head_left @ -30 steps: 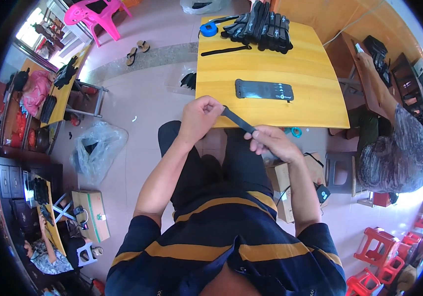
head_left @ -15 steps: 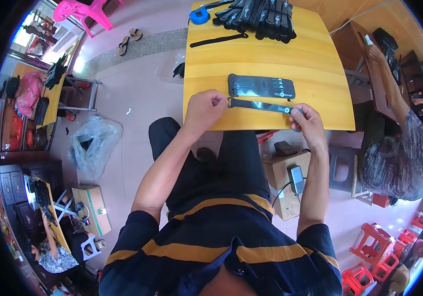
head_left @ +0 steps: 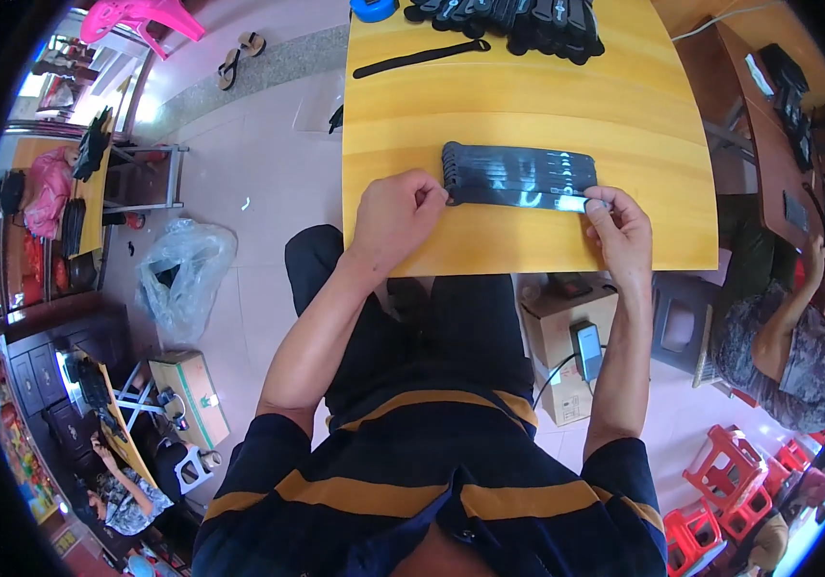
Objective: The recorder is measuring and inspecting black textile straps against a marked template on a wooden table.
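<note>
A row of flat black straps (head_left: 518, 168), each with a loop at its left end, lies side by side on the yellow table (head_left: 528, 106). Along the row's near edge runs one more black strap (head_left: 518, 200), held at both ends. My left hand (head_left: 395, 213) pinches its looped left end. My right hand (head_left: 621, 231) has thumb and fingers closed on its right end, where a shiny pale patch shows. Whether this strap rests on the table or just above it, I cannot tell.
Farther back lie a single black strap (head_left: 422, 58), a heap of black straps (head_left: 518, 19) and a round blue object (head_left: 374, 10). Below the table's right edge stands a cardboard box (head_left: 566, 385) with a corded device (head_left: 587, 351). Another person (head_left: 787, 356) sits at right.
Both hands have brought the held strap from a gap in front of the row up against its near edge. The view has shifted, and the person at right has lowered an arm.
</note>
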A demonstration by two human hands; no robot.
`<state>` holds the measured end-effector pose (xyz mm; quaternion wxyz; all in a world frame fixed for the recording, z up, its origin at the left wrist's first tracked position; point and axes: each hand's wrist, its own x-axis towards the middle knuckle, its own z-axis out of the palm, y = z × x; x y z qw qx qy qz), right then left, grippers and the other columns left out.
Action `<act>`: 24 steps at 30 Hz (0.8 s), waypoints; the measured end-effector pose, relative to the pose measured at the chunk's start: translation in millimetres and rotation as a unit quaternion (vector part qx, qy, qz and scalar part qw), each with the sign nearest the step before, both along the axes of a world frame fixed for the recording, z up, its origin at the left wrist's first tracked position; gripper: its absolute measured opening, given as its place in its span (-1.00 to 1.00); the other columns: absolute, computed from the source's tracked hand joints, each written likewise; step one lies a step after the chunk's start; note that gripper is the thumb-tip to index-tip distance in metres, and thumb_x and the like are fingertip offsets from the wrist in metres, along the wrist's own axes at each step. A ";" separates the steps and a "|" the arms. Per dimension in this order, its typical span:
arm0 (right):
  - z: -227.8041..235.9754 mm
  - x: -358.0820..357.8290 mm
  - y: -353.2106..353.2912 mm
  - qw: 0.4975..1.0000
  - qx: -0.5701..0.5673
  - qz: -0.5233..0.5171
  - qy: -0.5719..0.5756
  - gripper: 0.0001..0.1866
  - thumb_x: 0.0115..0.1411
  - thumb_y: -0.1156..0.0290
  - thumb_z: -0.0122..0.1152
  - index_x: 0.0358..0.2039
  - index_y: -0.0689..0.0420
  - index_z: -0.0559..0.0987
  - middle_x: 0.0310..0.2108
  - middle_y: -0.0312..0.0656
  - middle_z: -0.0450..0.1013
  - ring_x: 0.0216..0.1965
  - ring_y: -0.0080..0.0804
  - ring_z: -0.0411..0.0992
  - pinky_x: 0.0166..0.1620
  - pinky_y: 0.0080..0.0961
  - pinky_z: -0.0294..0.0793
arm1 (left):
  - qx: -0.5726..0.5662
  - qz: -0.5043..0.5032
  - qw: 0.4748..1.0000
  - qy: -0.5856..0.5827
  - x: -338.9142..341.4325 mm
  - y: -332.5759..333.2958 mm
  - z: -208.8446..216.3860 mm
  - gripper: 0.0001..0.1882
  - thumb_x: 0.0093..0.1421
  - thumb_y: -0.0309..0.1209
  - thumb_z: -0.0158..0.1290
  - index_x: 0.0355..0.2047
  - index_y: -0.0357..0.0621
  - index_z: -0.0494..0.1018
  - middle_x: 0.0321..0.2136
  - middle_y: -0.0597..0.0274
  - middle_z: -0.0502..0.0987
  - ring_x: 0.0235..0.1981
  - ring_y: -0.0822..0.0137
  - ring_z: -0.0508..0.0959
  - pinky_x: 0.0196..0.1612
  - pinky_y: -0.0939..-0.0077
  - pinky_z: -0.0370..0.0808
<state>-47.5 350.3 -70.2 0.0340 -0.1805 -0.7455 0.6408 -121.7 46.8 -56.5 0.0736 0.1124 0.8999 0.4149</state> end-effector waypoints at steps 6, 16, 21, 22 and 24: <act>1.9 -4.7 -1.0 1.000 0.011 -0.002 -0.008 -0.84 0.34 0.47 0.25 -0.10 0.20 0.63 -0.42 -0.43 0.45 -0.45 -0.72 0.34 -0.36 -0.73 0.39 | 0.009 -0.026 0.999 0.032 -6.9 -1.2 -5.9 -0.82 0.26 -0.38 0.16 -0.36 -0.27 0.58 -0.60 0.10 0.55 -0.58 0.33 0.53 -0.45 0.43 0.44; 6.0 -7.7 -3.4 0.999 0.030 -0.009 -0.029 -0.83 0.34 0.47 0.25 -0.10 0.23 0.63 -0.42 -0.41 0.45 -0.46 -0.70 0.35 -0.37 -0.71 0.40 | -0.002 -0.028 0.999 -0.019 -10.2 0.9 1.7 -0.81 0.24 -0.38 0.15 -0.41 -0.28 0.55 -0.61 0.08 0.54 -0.61 0.30 0.52 -0.47 0.40 0.42; 6.7 -9.3 -4.1 0.999 0.030 -0.018 -0.038 -0.82 0.34 0.48 0.26 -0.09 0.24 0.64 -0.45 -0.41 0.46 -0.49 -0.70 0.34 -0.41 -0.72 0.37 | -0.011 -0.029 0.999 -0.031 -11.4 2.2 4.8 -0.80 0.24 -0.37 0.15 -0.42 -0.29 0.54 -0.61 0.06 0.54 -0.61 0.29 0.53 -0.47 0.39 0.42; 7.1 -9.5 -4.4 0.999 0.029 -0.018 -0.038 -0.82 0.34 0.48 0.26 -0.09 0.24 0.64 -0.45 -0.41 0.46 -0.49 -0.70 0.34 -0.41 -0.72 0.37 | -0.007 -0.031 0.999 -0.025 -11.6 1.7 4.3 -0.80 0.24 -0.37 0.15 -0.42 -0.29 0.54 -0.61 0.06 0.54 -0.61 0.29 0.53 -0.47 0.39 0.42; 7.7 -9.7 -4.9 0.999 0.030 -0.023 -0.039 -0.83 0.34 0.48 0.26 -0.10 0.24 0.64 -0.45 -0.41 0.46 -0.50 -0.70 0.33 -0.41 -0.72 0.36 | -0.003 -0.034 0.999 -0.020 -11.6 1.6 4.0 -0.79 0.24 -0.37 0.15 -0.42 -0.29 0.54 -0.62 0.05 0.54 -0.61 0.28 0.53 -0.47 0.39 0.42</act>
